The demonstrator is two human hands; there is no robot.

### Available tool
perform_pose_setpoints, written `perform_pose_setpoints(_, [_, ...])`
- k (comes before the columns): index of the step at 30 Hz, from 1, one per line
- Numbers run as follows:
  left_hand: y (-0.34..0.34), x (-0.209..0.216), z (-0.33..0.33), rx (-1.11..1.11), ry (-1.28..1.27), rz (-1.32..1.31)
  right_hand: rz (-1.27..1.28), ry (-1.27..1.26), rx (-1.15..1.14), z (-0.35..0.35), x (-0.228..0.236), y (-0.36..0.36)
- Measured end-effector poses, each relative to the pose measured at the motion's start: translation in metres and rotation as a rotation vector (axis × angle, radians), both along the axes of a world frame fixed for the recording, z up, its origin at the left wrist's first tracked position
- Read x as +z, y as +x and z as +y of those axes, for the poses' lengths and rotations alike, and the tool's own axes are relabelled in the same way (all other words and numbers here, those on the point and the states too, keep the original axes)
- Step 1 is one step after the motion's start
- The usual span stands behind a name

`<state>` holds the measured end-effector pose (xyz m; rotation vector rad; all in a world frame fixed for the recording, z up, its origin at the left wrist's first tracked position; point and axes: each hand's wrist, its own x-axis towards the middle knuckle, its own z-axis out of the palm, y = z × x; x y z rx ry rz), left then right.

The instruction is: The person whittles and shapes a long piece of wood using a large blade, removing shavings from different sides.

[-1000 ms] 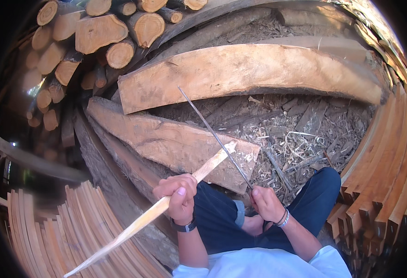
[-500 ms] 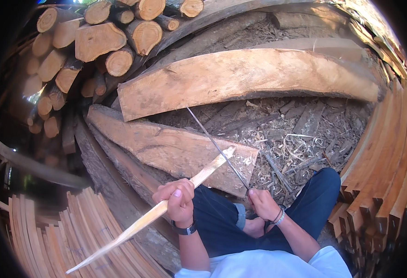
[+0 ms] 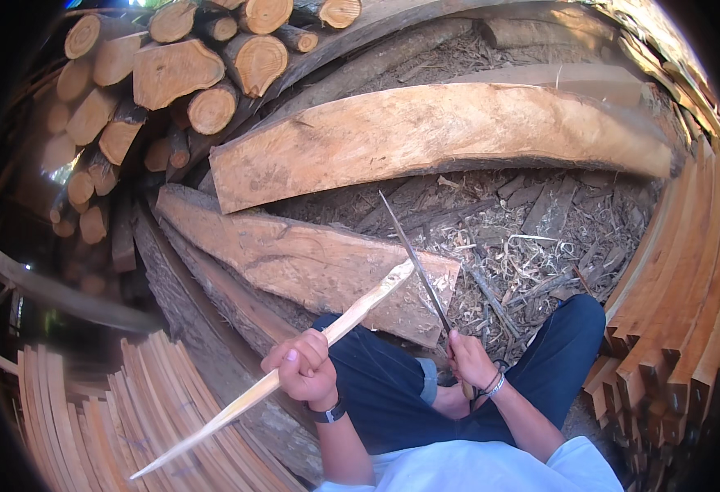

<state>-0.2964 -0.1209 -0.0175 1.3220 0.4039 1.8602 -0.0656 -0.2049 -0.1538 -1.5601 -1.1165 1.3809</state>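
Observation:
My left hand (image 3: 301, 367) is closed around a long, pale wooden stick (image 3: 362, 308) that tapers to a point at its lower-left end. The stick's upper end lies over the near corner of a flat wooden slab (image 3: 311, 264). In my right hand (image 3: 470, 361) is the handle of a long knife (image 3: 424, 283), its narrow dark blade slanting up and away to the left. The blade passes right by the stick's upper end; whether they touch I cannot tell. My fingers hide most of the knife's handle.
Beyond the slab lies a larger curved plank (image 3: 426, 139). Wood shavings (image 3: 532, 254) cover the ground ahead to the right. Cut logs (image 3: 262, 66) are piled at the far left. Stacked boards stand on my right (image 3: 672, 303) and stacked strips (image 3: 147, 410) on my left.
The knife's blade has swung right and its tip now points more steeply away from me. My left hand has shifted slightly left and nearer, and the stick's pointed end has moved slightly right.

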Motion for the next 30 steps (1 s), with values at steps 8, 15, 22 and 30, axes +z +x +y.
perform_pose_setpoints(8, [-0.022, -0.012, -0.002, 0.064, -0.063, -0.073, 0.097, 0.019, 0.081, 0.010, 0.028, -0.008])
perform_pose_setpoints(15, [-0.025, -0.011, -0.001, 0.022, -0.028, -0.045, 0.016, -0.083, 0.062, 0.014, -0.039, -0.006])
perform_pose_setpoints(22, [-0.028, -0.016, -0.008, 0.013, -0.006, -0.009, 0.254, -0.063, 0.054, 0.021, 0.014, 0.001])
perform_pose_setpoints(30, [-0.021, -0.016, -0.013, -0.020, 0.006, -0.008, -0.103, 0.005, 0.101, 0.019, -0.021, -0.011])
